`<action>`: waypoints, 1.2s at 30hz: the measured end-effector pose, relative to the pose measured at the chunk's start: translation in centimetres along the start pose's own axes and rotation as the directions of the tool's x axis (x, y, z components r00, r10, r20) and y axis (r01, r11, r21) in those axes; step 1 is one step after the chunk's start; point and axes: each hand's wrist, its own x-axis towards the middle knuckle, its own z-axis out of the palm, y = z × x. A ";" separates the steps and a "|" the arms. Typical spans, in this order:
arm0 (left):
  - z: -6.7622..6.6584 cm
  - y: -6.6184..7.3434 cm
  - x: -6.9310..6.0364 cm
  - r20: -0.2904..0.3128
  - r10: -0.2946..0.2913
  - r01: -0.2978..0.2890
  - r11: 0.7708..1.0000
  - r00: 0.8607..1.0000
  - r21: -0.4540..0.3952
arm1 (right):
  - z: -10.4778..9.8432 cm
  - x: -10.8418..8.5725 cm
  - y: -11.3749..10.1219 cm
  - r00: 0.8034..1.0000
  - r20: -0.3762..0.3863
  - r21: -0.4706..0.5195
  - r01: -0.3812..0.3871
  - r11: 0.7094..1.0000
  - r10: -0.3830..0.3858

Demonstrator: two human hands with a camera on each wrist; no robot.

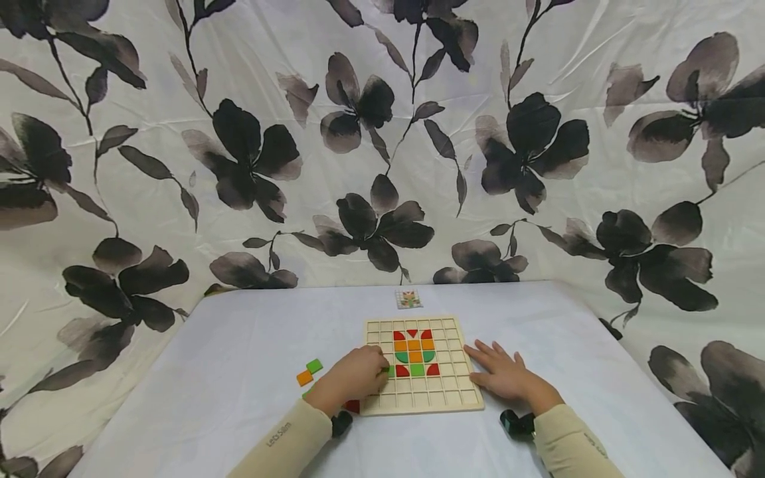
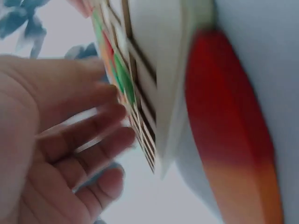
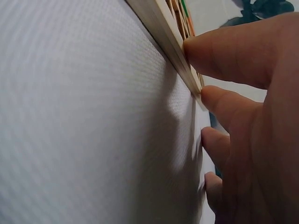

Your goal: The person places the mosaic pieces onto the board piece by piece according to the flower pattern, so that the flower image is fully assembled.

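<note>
the step in hand looks like laying coloured tiles into a wooden grid board (image 1: 454, 392) that lies flat on the table (image 1: 239, 345). a block of red, orange and green tiles (image 1: 415, 346) fills cells near its middle. the left hand (image 1: 352, 377) reaches over the board's left side, its fingertips bent together beside a green piece (image 1: 391, 371) next to the block; whether they pinch it cannot be told. the right hand (image 1: 505, 373) holds nothing: its fingers are spread, and at least one fingertip touches the board's right edge, probably steadying it.

the next move seems to call for seating the green piece square in its cell, then picking from the loose tiles to the left: a green tile (image 1: 314, 365), an orange tile (image 1: 305, 378) and others. as the block looks nearly symmetrical, a matching green piece on the right side may be due.

the left hand covers part of the board and most of one loose green piece (image 1: 307, 393); a red piece (image 1: 352, 405) by the board's near left corner is partly hidden by the wrist. the left wrist view is blurred, so its large red-and-orange shape (image 2: 229, 107) could be one piece or two. the pattern card (image 1: 409, 299) behind the board is too small to read cell by cell.
</note>
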 end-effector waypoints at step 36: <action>-1.6 -0.3 3.3 0.009 -0.189 0.189 0.976 0.982 -0.111 | 0.4 0.3 0.4 1.000 -0.006 -0.013 -0.007 1.000 0.007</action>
